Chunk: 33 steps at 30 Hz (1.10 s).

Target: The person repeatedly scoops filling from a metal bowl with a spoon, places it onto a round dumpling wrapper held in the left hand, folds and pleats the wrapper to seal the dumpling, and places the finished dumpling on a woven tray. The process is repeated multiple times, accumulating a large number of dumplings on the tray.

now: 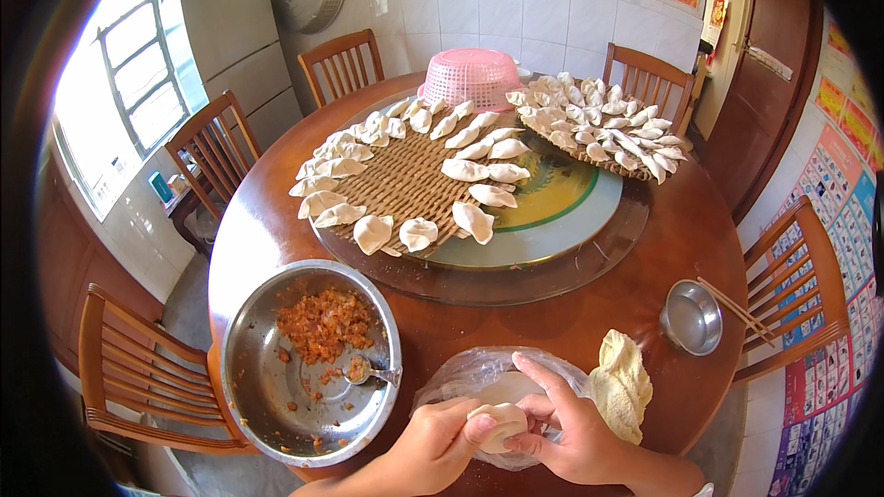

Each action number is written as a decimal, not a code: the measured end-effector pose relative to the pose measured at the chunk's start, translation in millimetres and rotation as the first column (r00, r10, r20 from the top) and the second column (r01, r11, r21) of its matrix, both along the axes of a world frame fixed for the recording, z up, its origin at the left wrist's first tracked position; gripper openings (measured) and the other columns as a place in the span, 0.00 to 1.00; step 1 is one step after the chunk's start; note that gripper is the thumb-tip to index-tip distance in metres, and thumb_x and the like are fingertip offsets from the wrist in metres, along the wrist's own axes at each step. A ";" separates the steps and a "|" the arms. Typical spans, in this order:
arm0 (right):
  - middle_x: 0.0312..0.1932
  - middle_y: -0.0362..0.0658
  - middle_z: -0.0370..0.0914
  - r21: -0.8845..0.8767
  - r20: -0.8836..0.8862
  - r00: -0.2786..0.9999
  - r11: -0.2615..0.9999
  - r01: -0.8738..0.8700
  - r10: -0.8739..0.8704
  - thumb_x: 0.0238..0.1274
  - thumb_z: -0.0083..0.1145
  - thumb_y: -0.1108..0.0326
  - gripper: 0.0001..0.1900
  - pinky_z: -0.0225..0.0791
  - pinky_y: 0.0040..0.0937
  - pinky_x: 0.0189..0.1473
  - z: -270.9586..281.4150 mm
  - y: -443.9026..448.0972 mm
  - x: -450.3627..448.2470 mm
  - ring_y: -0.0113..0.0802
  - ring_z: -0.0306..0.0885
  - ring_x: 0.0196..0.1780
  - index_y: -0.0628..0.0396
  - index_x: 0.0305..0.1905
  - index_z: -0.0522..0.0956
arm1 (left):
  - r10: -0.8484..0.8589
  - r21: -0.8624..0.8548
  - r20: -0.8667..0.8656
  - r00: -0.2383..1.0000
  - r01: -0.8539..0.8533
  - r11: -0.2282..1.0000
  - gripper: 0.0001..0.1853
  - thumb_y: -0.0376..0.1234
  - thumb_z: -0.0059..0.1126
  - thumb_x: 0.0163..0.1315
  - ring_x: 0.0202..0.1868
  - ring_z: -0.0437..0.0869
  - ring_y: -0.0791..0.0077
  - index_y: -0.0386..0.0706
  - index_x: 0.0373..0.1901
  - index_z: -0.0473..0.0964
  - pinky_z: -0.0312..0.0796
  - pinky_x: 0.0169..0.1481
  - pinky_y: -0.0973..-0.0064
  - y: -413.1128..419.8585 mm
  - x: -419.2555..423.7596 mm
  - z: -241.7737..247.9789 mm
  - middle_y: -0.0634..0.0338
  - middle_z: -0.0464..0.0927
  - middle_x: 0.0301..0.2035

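Note:
Between my two hands is a pale dough dumpling, folded over, its edge pinched by the fingers. My left hand grips it from the left, thumb on top. On the other side, my right hand holds its right end with thumb and fingers, the index finger raised and floury. Beneath the hands lies a clear plastic bag with round dough wrappers partly visible in it. A crumpled yellowish cloth rests just right of my right hand. To the left stands a steel basin of orange-red filling with a metal spoon.
A glass turntable carries a woven tray ringed with dumplings, a second heaped tray and a pink plastic basket turned upside down. A metal bowl and chopsticks sit at the right edge. Wooden chairs surround the table.

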State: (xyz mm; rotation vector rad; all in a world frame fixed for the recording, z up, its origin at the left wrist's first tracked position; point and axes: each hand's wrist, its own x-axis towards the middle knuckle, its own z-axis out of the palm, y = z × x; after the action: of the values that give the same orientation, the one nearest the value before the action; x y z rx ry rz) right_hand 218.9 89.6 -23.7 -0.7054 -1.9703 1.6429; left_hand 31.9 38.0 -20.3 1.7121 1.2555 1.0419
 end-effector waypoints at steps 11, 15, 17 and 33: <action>0.40 0.46 0.75 -0.011 -0.017 1.000 1.000 -0.012 0.012 0.58 0.57 0.72 0.42 0.66 0.27 0.50 -0.1 -0.6 0.4 0.26 0.72 0.42 0.56 0.69 0.39 | 0.019 0.035 0.095 0.995 -0.023 0.999 0.19 0.41 0.40 0.68 0.19 0.67 0.75 0.33 0.32 0.72 0.61 0.24 0.77 -3.4 1.5 -8.2 0.58 0.68 0.19; 0.34 0.44 0.76 0.042 -0.119 0.991 0.997 0.063 -0.058 0.58 0.57 0.71 0.39 0.66 0.23 0.38 -5.1 0.9 -2.0 0.26 0.71 0.33 0.58 0.68 0.43 | 0.093 0.063 0.179 0.979 -0.106 0.992 0.20 0.43 0.40 0.68 0.20 0.66 0.77 0.32 0.36 0.71 0.59 0.24 0.77 -3.6 3.1 -7.4 0.61 0.68 0.20; 0.34 0.44 0.75 0.020 -0.193 0.978 0.996 0.082 -0.077 0.59 0.57 0.69 0.39 0.65 0.22 0.37 -6.5 1.4 -3.5 0.25 0.72 0.33 0.59 0.67 0.43 | 0.065 -0.001 0.154 0.986 -0.065 0.998 0.18 0.40 0.38 0.69 0.24 0.71 0.78 0.32 0.42 0.71 0.65 0.30 0.76 -3.7 5.0 -8.0 0.59 0.74 0.24; 0.43 0.44 0.74 -0.364 -0.161 0.984 0.931 0.013 -0.077 0.60 0.56 0.64 0.23 0.68 0.26 0.49 0.8 2.7 1.3 0.27 0.74 0.47 0.62 0.56 0.64 | 0.105 -0.315 0.401 0.910 0.029 0.949 0.19 0.39 0.43 0.68 0.36 0.76 0.80 0.29 0.40 0.73 0.70 0.40 0.82 -10.4 1.8 -14.2 0.60 0.78 0.31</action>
State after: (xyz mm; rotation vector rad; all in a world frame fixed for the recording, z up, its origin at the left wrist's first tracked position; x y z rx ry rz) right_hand 220.2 92.3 -22.9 -0.7045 -1.5344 1.9925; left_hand 33.8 27.6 -34.5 1.1519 1.1088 1.0907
